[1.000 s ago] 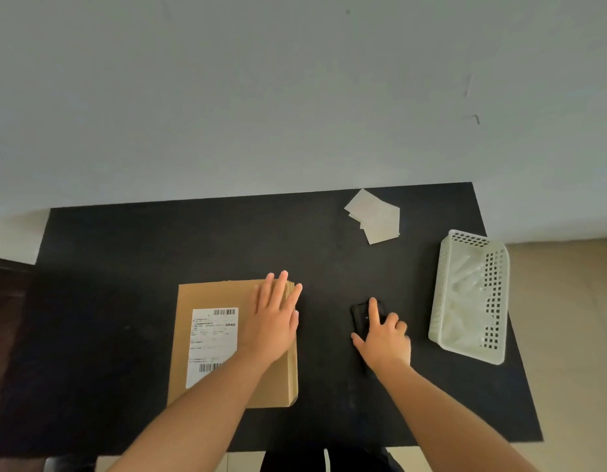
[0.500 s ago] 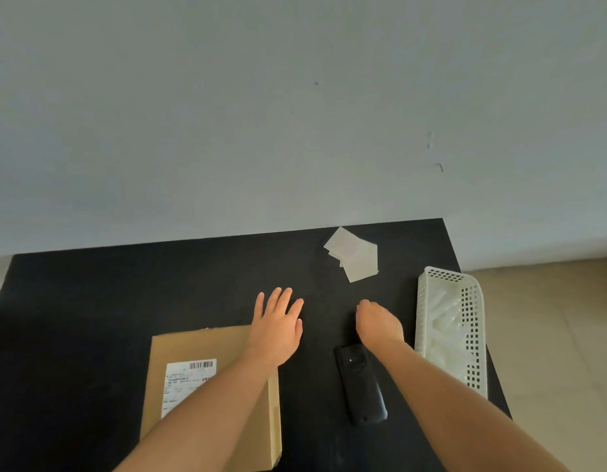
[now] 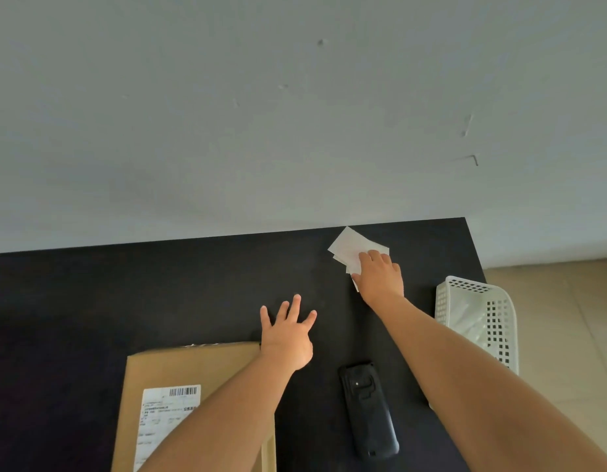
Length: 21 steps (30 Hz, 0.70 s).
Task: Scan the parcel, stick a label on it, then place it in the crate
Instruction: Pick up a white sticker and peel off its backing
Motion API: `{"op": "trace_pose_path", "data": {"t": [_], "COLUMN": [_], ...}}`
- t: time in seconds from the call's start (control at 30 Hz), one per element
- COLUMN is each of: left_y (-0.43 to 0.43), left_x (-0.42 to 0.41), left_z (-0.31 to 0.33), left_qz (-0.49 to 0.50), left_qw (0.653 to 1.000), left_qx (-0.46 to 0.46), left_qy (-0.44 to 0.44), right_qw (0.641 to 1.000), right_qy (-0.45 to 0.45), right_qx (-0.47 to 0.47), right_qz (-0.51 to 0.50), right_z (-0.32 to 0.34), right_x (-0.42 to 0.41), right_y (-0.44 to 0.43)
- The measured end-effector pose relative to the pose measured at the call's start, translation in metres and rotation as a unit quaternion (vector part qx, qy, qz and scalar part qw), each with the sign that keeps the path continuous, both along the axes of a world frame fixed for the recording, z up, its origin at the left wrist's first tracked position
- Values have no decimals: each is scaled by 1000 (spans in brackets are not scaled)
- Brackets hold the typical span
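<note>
A flat brown cardboard parcel (image 3: 193, 369) with a white barcode label lies at the near left of the black table (image 3: 124, 301). My left hand (image 3: 288, 335) rests at the parcel's far right corner, fingers spread, holding nothing. My right hand (image 3: 380, 277) is stretched out to the far right. Its fingers lie on top of a small stack of white labels (image 3: 346, 247), and no label is lifted. The black handheld scanner (image 3: 368, 410) lies on the table between my two forearms. A white perforated plastic crate (image 3: 479, 321) stands at the table's right edge.
A plain grey wall runs right behind the table's far edge. Beige floor tiles show beyond the table's right edge, past the crate. Something pale lies inside the crate.
My right hand has left the scanner lying on the table and reached forward onto the labels. My left hand slid off the parcel's top to its far corner. The camera tilted up.
</note>
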<state>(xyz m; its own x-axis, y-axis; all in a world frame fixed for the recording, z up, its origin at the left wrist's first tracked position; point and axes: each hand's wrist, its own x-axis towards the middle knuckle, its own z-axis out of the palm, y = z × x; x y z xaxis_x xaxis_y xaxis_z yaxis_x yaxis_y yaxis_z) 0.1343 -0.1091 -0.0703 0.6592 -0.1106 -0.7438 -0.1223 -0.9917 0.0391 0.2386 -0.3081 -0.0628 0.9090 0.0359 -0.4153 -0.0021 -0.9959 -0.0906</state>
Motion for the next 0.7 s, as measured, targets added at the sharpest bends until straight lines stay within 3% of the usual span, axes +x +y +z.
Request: {"op": "trace_pose_path", "data": {"t": [0.37,0.7], "left_y": [2,0], "left_x": [-3,0], "left_z": [-3,-1], "left_qz": [-2,-3], "left_qw": [1000,1000], "left_qx": [6,8], "left_qy": [0,8], "right_qw": [996,998], "right_qy": [-44,-40], "right_qx": [-56,-14], "right_qz": [54,44], "right_z": [-14,-4], "right_x": [-16,-67], "right_y": [-3,-4]}}
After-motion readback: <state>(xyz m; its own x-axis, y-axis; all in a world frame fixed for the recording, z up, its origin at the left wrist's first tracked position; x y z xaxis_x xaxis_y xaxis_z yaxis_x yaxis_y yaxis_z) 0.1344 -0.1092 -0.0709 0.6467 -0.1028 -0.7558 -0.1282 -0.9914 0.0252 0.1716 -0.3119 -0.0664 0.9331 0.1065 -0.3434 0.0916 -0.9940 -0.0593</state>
